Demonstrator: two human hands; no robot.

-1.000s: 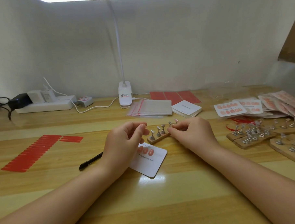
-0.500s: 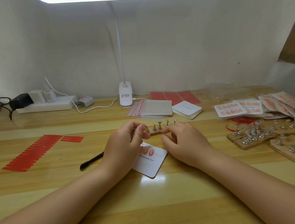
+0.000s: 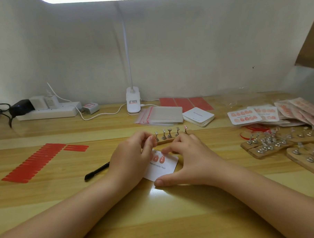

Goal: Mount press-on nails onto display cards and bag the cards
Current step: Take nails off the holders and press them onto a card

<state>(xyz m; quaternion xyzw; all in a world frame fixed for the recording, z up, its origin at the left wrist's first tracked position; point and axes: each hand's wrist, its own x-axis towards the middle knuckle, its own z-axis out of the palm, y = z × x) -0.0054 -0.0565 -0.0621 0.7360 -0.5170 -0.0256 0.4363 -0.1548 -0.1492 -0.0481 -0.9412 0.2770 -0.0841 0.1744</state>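
The wooden bench (image 3: 48,195) carries everything. On it, in front of the person, lies a white display card (image 3: 164,169) printed "Handmade Nail", with two coral press-on nails (image 3: 159,158) showing on it; the rest of the row is hidden under the left hand. Just beyond the card sits a wooden nail stand (image 3: 168,139) with five metal holders; the rightmost one carries a pink nail (image 3: 185,127), the others look bare.

The right hand (image 3: 192,158) spans the card: its thumb lies flat against the near corner and its fingertips (image 3: 165,151) rest near the far edge, the grip wide and relaxed. The left hand (image 3: 131,156) is curled, thumb and forefinger pinched together beside the stand's left end; whether they hold a nail I cannot tell.

At the right lie finished nail cards (image 3: 244,116), some bagged. Farther back are clear zip bags (image 3: 161,115) and a stack of blank cards (image 3: 198,116), their print too small to read.
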